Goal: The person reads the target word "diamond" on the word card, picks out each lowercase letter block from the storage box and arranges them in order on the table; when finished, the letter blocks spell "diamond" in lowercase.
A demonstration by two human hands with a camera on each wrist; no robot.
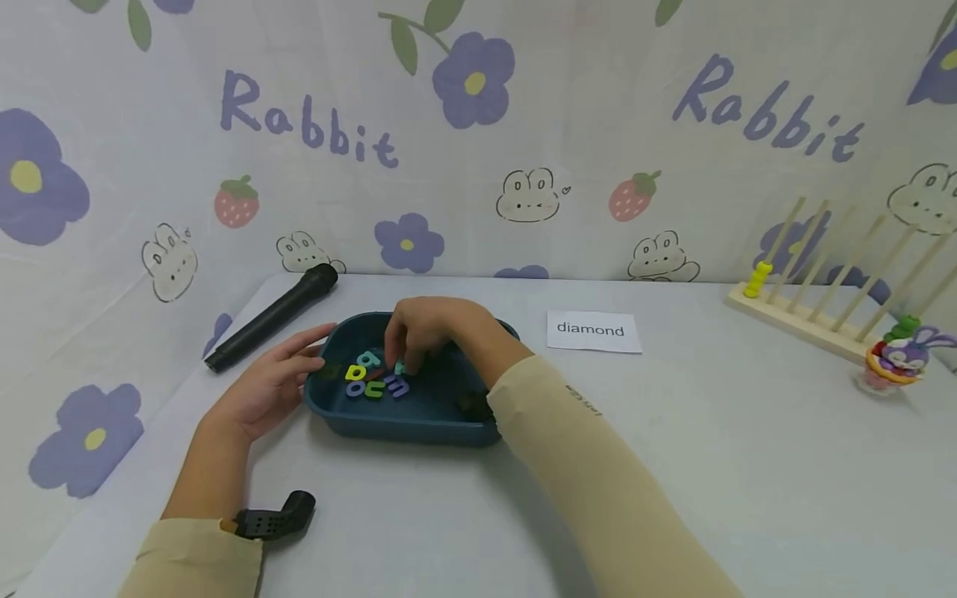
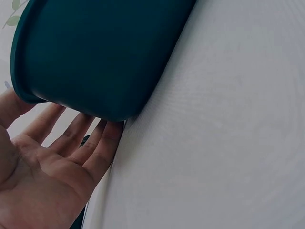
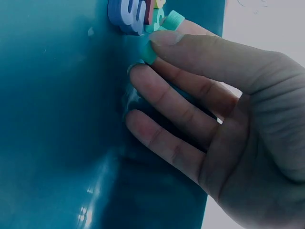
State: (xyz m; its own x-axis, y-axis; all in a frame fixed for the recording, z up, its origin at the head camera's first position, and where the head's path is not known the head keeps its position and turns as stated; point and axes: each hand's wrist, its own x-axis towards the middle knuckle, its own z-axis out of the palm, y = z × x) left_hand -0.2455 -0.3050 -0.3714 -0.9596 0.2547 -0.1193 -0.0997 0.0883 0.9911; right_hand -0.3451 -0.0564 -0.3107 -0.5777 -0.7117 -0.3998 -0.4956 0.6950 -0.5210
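A dark teal plastic basin (image 1: pixel 419 429) stands on the white table, with several colourful letters in its left part. Among them are a yellow letter (image 1: pixel 355 373), a purple m (image 1: pixel 397 386) and a green letter (image 1: pixel 375 389). Reaching down into the basin, my right hand (image 1: pixel 428 330) pinches a mint-green letter (image 3: pixel 149 52) between thumb and a finger; its shape is mostly hidden. The other fingers of that hand are spread near the basin's surface. At the left end, my left hand (image 1: pixel 272 386) touches the basin's outer wall with fairly straight fingers (image 2: pixel 102 155).
A card reading "diamond" (image 1: pixel 594 331) lies right of the basin. Behind on the left is a black microphone-like stick (image 1: pixel 272 318). A wooden peg rack (image 1: pixel 807 324) with yellow beads and a purple rabbit figure (image 1: pixel 905 361) stand at the right. A rabbit-print cloth (image 1: pixel 463 208) hangs behind.
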